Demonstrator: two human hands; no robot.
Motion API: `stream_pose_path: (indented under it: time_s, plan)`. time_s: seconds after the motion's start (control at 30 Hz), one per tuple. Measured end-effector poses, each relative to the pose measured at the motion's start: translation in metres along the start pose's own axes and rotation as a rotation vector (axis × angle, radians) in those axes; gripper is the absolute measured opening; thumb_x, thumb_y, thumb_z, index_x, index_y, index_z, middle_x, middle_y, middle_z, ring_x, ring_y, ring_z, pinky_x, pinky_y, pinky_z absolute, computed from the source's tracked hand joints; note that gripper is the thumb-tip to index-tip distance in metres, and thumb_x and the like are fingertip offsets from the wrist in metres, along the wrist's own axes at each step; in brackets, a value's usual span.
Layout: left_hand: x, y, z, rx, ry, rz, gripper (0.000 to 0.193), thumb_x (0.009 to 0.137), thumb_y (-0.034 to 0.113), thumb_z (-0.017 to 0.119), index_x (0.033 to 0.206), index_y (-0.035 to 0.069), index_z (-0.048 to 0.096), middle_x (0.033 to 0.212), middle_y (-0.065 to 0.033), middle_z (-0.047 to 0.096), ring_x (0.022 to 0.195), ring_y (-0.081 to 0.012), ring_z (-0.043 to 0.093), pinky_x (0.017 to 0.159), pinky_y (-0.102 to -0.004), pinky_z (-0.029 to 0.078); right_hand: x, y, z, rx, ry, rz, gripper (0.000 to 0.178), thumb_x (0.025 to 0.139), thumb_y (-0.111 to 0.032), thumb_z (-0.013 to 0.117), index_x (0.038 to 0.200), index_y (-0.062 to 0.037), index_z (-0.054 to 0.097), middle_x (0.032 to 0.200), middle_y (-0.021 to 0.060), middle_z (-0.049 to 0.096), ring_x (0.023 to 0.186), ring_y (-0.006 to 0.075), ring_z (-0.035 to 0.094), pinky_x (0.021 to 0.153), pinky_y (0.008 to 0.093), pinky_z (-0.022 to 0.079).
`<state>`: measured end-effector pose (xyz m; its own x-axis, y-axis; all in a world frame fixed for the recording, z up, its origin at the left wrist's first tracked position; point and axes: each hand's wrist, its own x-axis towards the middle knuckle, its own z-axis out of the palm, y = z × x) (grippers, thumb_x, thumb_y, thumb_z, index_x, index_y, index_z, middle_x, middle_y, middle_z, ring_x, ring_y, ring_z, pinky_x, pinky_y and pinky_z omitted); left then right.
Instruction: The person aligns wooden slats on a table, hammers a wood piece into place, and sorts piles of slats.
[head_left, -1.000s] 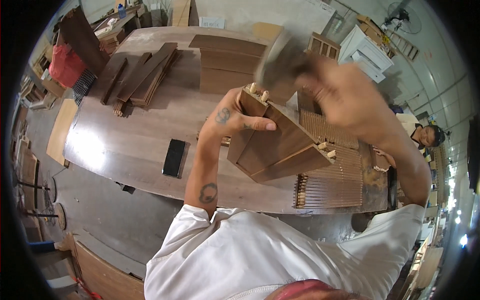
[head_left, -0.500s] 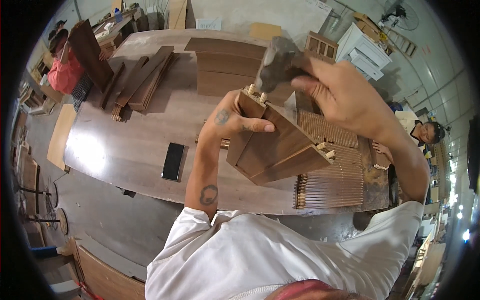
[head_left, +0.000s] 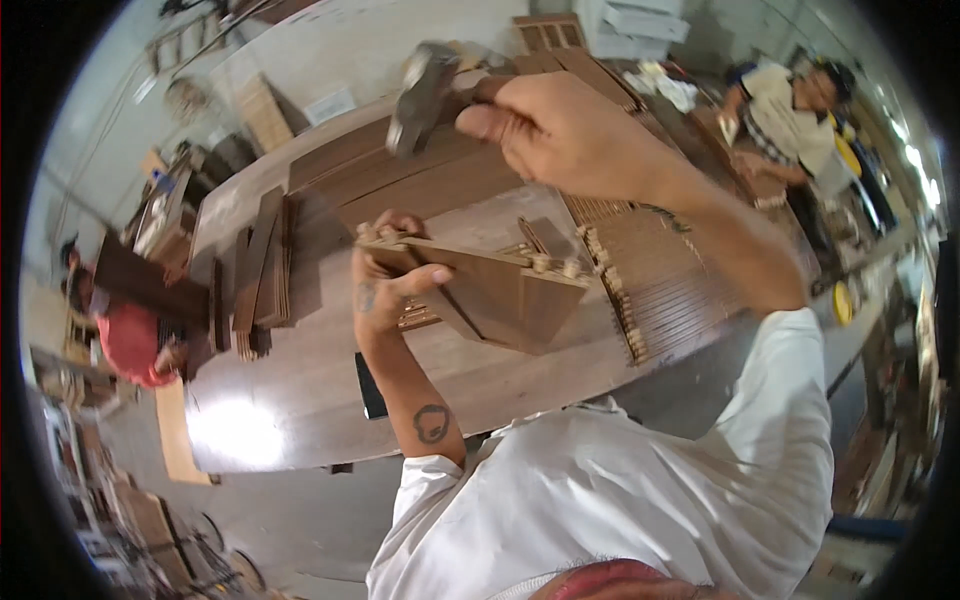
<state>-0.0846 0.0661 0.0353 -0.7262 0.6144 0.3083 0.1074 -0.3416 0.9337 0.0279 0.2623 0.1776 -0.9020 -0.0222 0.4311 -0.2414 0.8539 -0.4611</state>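
Beneath an angular dark-brown wooden panel (head_left: 500,296) with pale round pegs (head_left: 543,264), the broad brown wooden table (head_left: 318,362) leaves bare surface to the panel's left, out to the near edge; rows of thin brown wooden slats (head_left: 695,312) crowd its right. Since half a second ago, the grey metal-headed hammer (head_left: 421,100) has lifted farther above the panel. The left hand (head_left: 384,280) clasps the panel's left end, thumb across its face; the right hand (head_left: 562,130) is closed around the hammer's handle.
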Motion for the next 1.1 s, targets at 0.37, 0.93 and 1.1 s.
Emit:
stream_pose_path:
  time_s: [0.37, 0.93, 1.1]
  plan:
    - [-0.006, -0.126, -0.028, -0.038, 0.015, -0.093, 0.064, 0.062, 0.012, 0.088, 0.115, -0.003, 0.056, 0.105, -0.0088, 0.062, 0.096, -0.0221, 0.06, 0.089, -0.0346, 0.047, -0.288, 0.169, 0.207, -0.053, -0.043, 1.019, 0.039, 0.081, -0.013, 0.06, 0.115, 0.0051, 0.052, 0.092, 0.0254, 0.064, 0.088, 0.042, 0.062, 0.075, 0.0478, 0.052]
    - [-0.013, -0.045, 0.071, -0.078, 0.239, -0.254, 0.049, 0.074, 0.014, 0.082, 0.109, -0.01, 0.059, 0.105, -0.0124, 0.064, 0.095, -0.0222, 0.061, 0.087, -0.0333, 0.049, -0.242, 0.114, 0.17, 1.209, 0.367, 0.432, 0.066, 0.089, -0.032, 0.066, 0.139, 0.0006, 0.039, 0.13, 0.0118, 0.053, 0.121, 0.018, 0.047, 0.101, 0.0323, 0.038]
    - [-0.025, -0.042, 0.092, -0.006, 0.194, -0.229, 0.058, 0.071, 0.027, 0.085, 0.108, -0.009, 0.059, 0.103, -0.0119, 0.065, 0.094, -0.0189, 0.059, 0.088, -0.0288, 0.046, -0.232, 0.09, 0.145, 1.166, 0.35, 0.521, 0.062, 0.083, -0.025, 0.074, 0.133, 0.0, 0.047, 0.123, 0.0078, 0.058, 0.111, 0.0151, 0.052, 0.098, 0.0297, 0.041]
